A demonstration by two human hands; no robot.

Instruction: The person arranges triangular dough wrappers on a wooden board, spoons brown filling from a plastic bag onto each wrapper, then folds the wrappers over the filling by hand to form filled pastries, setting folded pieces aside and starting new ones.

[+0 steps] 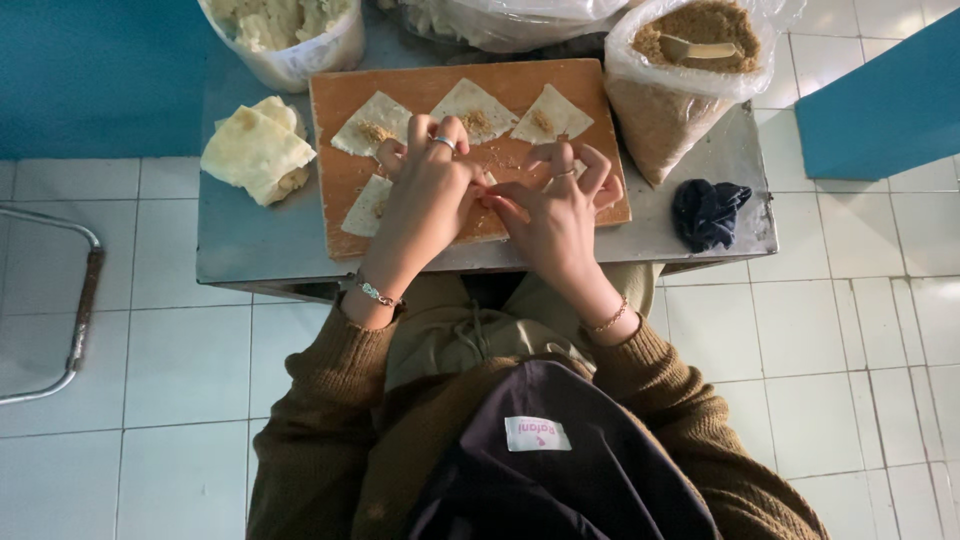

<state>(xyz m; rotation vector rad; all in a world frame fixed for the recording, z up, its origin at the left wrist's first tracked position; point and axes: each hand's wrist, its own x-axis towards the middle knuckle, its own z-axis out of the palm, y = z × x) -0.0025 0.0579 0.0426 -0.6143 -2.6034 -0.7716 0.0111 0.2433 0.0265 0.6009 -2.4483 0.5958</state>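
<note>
We see both hands meeting at the near middle of the wooden board (340, 130), fingertips pinched together on one dough sheet (489, 180) that's mostly hidden under them; only a pale sliver shows between the thumbs. Left hand (428, 185) and right hand (556, 200) are equally close to it, touching each other, fingers curled down and closed on the sheet, so neither has a reach advantage. We can't tell the sheet's long axis or fold state under the fingers. Beyond the hands, away from the body, sit three flat filled sheets (472, 108) in a row, each a thin pale square with a small brown dab of filling; a fourth sheet (366, 207) lies just left of the left hand. Left of the board, on the grey metal desk (250, 245), a stack of soft wrappers (255, 150). Far right, a plastic bag of brown crumbly filling (680, 80) with a scoop in it; a dark crumpled cloth (708, 212) beside it. Board surface looks dusted with crumbs.
</note>
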